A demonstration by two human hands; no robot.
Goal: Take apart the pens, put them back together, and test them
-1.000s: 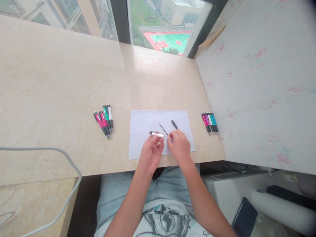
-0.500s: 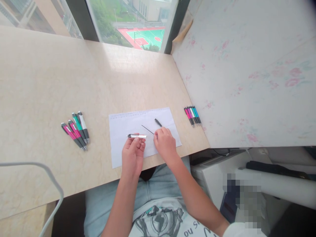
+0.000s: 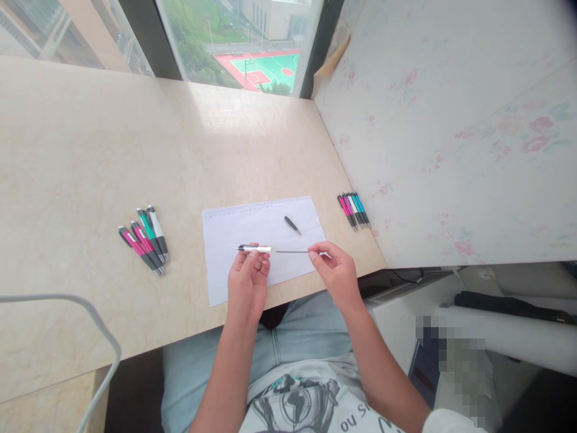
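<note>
The thin dark ink refill (image 3: 293, 251) is pinched at its right end by the right hand (image 3: 338, 272). Its free end points left, just apart from and nearly collinear with the white pen barrel (image 3: 262, 249), pinched in the left hand (image 3: 247, 284). Both parts are positioned over the paper sheet (image 3: 234, 224); the black grip section (image 3: 291, 224) lies on the sheet beyond the refill, nearer the right hand.

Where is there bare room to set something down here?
Bare desk lies between left pen cluster and paper, and between paper and window. Crowded: at the paper, left hand holding a white barrel, right hand a thin refill, black grip beyond; by the wall, the pen row.
</note>
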